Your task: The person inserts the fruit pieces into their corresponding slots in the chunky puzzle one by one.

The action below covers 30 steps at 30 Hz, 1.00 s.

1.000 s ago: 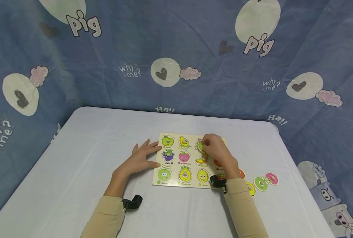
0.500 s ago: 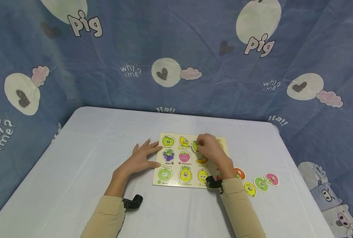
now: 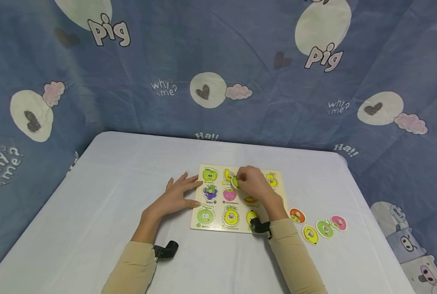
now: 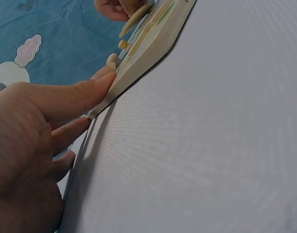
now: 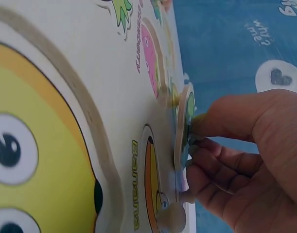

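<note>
My right hand (image 3: 255, 183) pinches a round green fruit puzzle piece (image 3: 234, 182) over the upper middle of the cream puzzle board (image 3: 219, 206). In the right wrist view, thumb and fingers grip this piece (image 5: 183, 128) on its knob side; it stands tilted on edge, close over the board. My left hand (image 3: 174, 199) lies at the board's left edge with fingers spread, and in the left wrist view its thumb (image 4: 85, 94) touches that edge. The grape piece (image 3: 210, 192) sits in the board, and the banana piece is partly hidden under my right hand.
Right of the board lie loose knobbed pieces: a red-orange one (image 3: 297, 215), a yellow lemon (image 3: 310, 234), a green one (image 3: 325, 229) and a pink one (image 3: 339, 223). White cloth covers the table (image 3: 148, 163); a blue printed curtain (image 3: 130, 94) hangs behind.
My right hand has moved left across the board with the green puzzle piece, uncovering the pear at the top right and the loose red-orange piece. My left hand has stayed at the board's edge.
</note>
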{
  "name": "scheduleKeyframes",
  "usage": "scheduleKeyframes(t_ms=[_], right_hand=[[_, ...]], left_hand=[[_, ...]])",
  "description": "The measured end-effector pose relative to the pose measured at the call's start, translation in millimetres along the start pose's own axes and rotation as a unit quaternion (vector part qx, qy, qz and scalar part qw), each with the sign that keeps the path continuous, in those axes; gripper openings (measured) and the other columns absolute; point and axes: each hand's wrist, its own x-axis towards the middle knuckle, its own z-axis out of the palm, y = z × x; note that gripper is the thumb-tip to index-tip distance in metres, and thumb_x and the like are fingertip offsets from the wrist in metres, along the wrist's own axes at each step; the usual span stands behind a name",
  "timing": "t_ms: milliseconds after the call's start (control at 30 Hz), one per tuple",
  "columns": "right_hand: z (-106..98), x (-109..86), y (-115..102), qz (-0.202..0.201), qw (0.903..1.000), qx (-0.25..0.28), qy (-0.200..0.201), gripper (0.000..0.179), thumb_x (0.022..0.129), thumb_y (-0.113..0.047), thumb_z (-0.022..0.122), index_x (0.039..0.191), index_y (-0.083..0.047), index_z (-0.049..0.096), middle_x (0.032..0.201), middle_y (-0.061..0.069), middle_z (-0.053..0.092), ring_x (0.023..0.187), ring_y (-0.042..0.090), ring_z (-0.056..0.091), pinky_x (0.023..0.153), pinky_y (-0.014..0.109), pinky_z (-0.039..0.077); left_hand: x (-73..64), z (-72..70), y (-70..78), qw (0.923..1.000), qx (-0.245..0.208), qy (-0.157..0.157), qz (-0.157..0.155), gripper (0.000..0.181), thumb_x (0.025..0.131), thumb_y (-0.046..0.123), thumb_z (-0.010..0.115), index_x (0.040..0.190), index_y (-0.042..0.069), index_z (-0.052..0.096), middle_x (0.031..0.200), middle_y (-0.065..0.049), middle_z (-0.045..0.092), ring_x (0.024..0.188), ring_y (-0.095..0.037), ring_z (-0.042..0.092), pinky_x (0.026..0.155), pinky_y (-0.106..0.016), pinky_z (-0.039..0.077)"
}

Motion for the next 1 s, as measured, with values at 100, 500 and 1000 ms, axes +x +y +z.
scheduleKeyframes(t_ms=[100,500,1000], right_hand=[[1.7,1.2,-1.5,-0.004,1.0000,0.001,0.001,0.006,0.089,-0.008,0.065,0.091,-0.012,0.070,0.087,0.003,0.062,0.080,0.019,0.052,0.070,0.031,0.045],[6.5,9.3,-13.2,-0.024,0.9997,-0.002,-0.001,0.006,0.088,-0.008,0.066,0.089,-0.012,0.070,0.087,0.003,0.062,0.080,0.017,0.053,0.072,0.030,0.048],[11.4,15.7,-32.0,-0.044,0.9989,0.000,-0.014,0.007,0.090,-0.011,0.065,0.088,-0.016,0.068,0.084,0.001,0.058,0.077,0.017,0.050,0.066,0.029,0.043]], left_hand=[[-0.2,-0.2,0.3,1.0000,0.002,0.001,0.001,0.075,0.079,0.039,0.080,0.146,0.021,0.051,0.162,-0.004,0.036,0.156,-0.036,0.010,0.120,-0.069,-0.005],[-0.2,0.2,0.1,1.0000,0.008,-0.003,-0.002,0.075,0.079,0.041,0.079,0.146,0.022,0.051,0.162,-0.003,0.036,0.156,-0.036,0.010,0.120,-0.069,-0.004],[-1.6,-0.7,-0.6,1.0000,-0.005,-0.003,-0.002,0.073,0.079,0.040,0.079,0.146,0.024,0.052,0.162,-0.003,0.036,0.156,-0.035,0.010,0.120,-0.068,-0.006]])
